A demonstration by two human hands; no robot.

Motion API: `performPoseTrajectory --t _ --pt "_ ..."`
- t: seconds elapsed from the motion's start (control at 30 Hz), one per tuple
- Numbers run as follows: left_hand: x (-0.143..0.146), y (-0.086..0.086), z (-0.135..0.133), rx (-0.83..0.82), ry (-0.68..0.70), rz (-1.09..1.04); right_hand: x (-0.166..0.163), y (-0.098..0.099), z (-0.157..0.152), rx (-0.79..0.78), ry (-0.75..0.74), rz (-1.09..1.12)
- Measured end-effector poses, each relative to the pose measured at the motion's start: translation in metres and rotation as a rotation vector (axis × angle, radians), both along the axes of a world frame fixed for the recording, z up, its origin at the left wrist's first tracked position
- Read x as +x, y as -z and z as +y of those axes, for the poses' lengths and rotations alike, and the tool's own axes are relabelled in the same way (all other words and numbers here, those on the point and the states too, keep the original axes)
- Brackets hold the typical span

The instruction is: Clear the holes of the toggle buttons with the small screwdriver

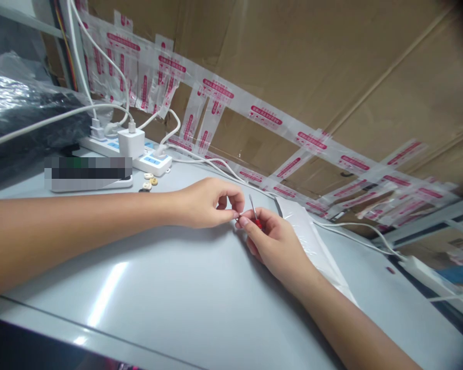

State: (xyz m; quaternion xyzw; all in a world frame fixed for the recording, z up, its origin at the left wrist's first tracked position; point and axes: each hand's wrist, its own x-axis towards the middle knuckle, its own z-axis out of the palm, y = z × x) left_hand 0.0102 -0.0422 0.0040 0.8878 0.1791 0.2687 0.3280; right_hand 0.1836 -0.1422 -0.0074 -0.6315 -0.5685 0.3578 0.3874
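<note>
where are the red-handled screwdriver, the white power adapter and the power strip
Red-handled screwdriver [254,212], head view: on its metal shaft.
White power adapter [131,144], head view: its side face.
Power strip [153,163], head view: its right end.

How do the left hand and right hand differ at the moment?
The right hand holds a red-handled screwdriver, shaft upward; no tool shows in the left hand. The right hand partly hides the white packet, while the left hand does not. Both hands meet at a small dark piece, too small to identify.
</note>
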Motion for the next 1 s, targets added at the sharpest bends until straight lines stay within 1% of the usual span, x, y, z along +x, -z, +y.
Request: performPoseTrajectory --t 0.3,0.47,0.6,0.67,0.77,0.87,1.0 --pt "0.002 -0.005 -0.003 -0.071 -0.023 0.007 0.001 0.004 -0.001 0.014 0.011 0.032" --pt "0.001 -0.005 -0.002 -0.116 -0.046 0.022 0.001 0.003 -0.001 0.029 0.025 -0.006" --pt "-0.001 -0.006 0.000 -0.080 -0.039 0.063 0.001 0.003 -0.001 0.037 0.028 0.017" --pt "-0.003 -0.008 0.002 -0.021 -0.045 0.079 0.002 0.003 0.000 0.037 0.033 0.020" --pt "-0.006 -0.010 0.005 0.061 -0.093 0.105 0.004 0.002 0.000 0.033 0.046 0.014" --pt "-0.008 -0.011 0.010 0.077 -0.130 0.096 0.005 0.002 0.001 0.019 0.063 0.017" --pt "-0.008 -0.012 0.011 0.077 -0.099 0.059 0.004 0.001 0.001 0.001 0.080 0.028"
